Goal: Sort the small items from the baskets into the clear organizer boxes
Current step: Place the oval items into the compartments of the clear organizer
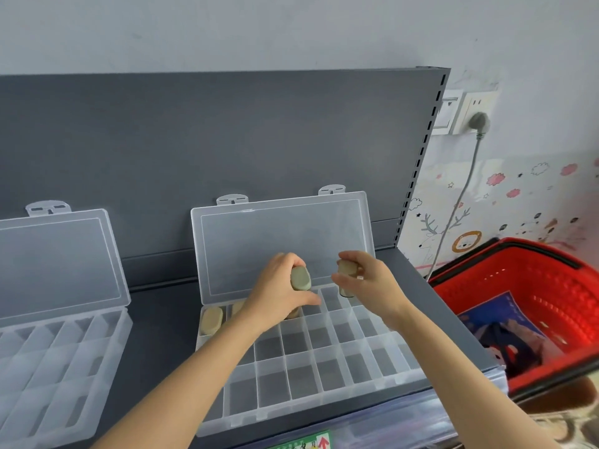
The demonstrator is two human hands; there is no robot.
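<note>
A small beige item [300, 278] with an oval top stands up out of the left hand [278, 286]. The fingers are curled round its lower part and the thumb reaches out to the right beneath it. It is held just above the back row of a clear organizer box [291, 413], near the middle of that row.

Close to its right, the right hand [366, 280] grips a second beige item [346, 267] from above between curled fingers and thumb. Its lower end hangs over a compartment near the right end of the same back row.

The two hands are near each other but apart. Three more beige pieces [212, 320] already lie in the back row, at its left end and under the left hand.

The box's lid [285, 241] stands open, leaning toward the back panel of the dark grey shelf [155, 319]. The box's front wall is at the shelf's front edge.

A second organizer box [48, 367], also open, sits toward the shelf's left end. Past the shelf's right edge is a red basket [534, 286] holding a blue printed packet [505, 335].
</note>
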